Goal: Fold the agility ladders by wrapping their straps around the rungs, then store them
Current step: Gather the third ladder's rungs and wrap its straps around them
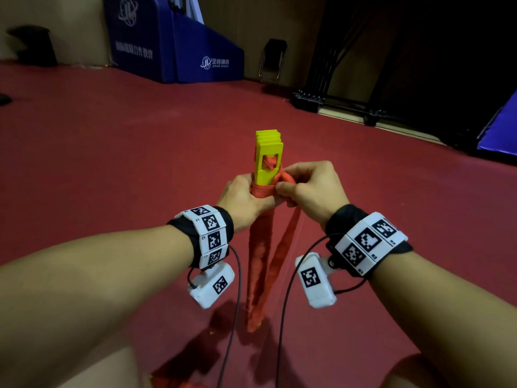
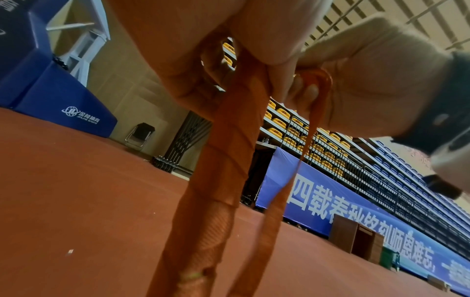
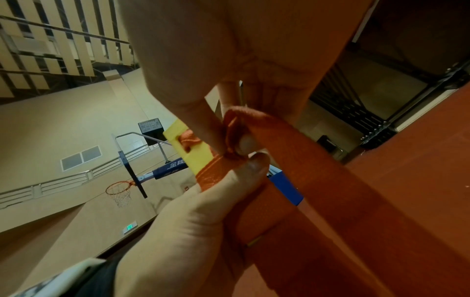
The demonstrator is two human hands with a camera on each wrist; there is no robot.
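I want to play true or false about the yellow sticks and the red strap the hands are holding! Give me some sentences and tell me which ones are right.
1. The yellow rungs are stacked together in one bundle. True.
2. The red strap is already wound around the lower part of the bundle. True.
3. The left hand is lying flat on the floor. False: it grips the wrapped bundle and holds it upright.
4. The right hand pinches the strap near the top of the wrapping. True.
5. The rungs are blue. False: they are yellow; the blue things are the padded mats by the far wall.
6. The floor is green. False: it is dark red.
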